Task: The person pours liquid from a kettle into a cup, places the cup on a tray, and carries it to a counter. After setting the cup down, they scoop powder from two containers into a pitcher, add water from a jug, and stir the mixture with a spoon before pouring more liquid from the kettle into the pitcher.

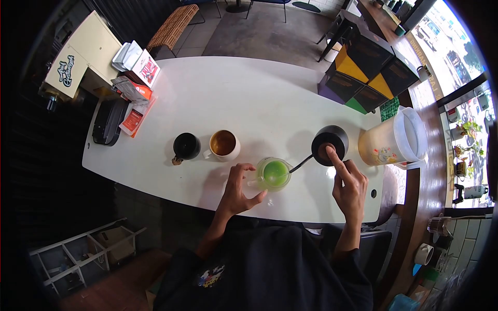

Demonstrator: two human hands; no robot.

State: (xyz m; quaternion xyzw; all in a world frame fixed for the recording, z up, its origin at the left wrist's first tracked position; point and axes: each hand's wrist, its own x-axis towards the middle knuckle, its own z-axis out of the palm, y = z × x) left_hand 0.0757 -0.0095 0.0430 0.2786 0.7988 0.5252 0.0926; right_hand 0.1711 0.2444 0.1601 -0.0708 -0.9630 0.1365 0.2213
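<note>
A clear glass mug (274,174) with bright green liquid stands near the front edge of the white table. My left hand (238,191) is curved in a C at its left side, thumb and fingers apart, fingertips close to the glass and its handle. My right hand (349,187) grips a black gooseneck kettle (338,136), one finger extended onto its lid. The thin spout (301,165) reaches left to the mug's rim. Left of the mug are a white cup (231,150) with a brown inside and a black cup (187,146) with a small wooden-coloured handle.
A translucent plastic pitcher (381,141) stands at the table's right end, in front of stacked dark boxes (363,62) with coloured sides. At the left end are a black device (109,122), orange packets (134,120) and a cream cabinet (85,49). A wooden counter (423,129) runs along the right.
</note>
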